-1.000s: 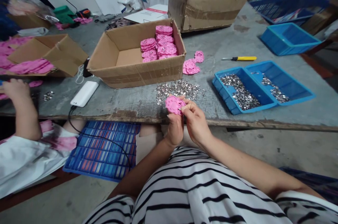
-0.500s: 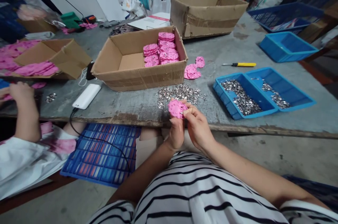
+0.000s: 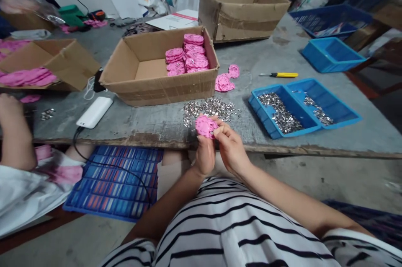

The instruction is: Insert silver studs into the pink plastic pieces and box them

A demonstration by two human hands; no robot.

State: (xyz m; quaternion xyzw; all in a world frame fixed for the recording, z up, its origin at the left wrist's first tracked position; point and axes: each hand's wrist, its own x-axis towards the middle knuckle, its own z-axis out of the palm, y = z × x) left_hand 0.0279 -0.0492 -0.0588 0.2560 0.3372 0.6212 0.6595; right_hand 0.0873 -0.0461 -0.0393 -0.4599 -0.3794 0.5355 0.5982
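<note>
Between my hands, just above the table's front edge, is a flat pink piece (image 3: 204,126) with a scalloped outline and small holes. My left hand (image 3: 204,156) grips it from below, thumb on its near side. The fingers of my right hand (image 3: 230,144) pinch its right edge; whether a small metal part is also between them, I cannot make out. Behind the hands lies a spread pile of small shiny metal pieces (image 3: 209,109). More pink pieces (image 3: 224,82) lie beyond it, beside an open cardboard box (image 3: 160,89) with stacks of similar pink pieces inside.
At right are blue plastic trays (image 3: 276,133) with metal pieces, a yellow-handled tool (image 3: 284,75) and another blue tray (image 3: 333,55). A white power bank (image 3: 94,112) with a black cable lies left. A co-worker's arm (image 3: 14,133) is at the left edge. A larger box (image 3: 248,19) stands behind.
The view has shifted slightly, so the whole scene sits a little further left. Both hands still hold the pink piece, in nearly the same pose.
</note>
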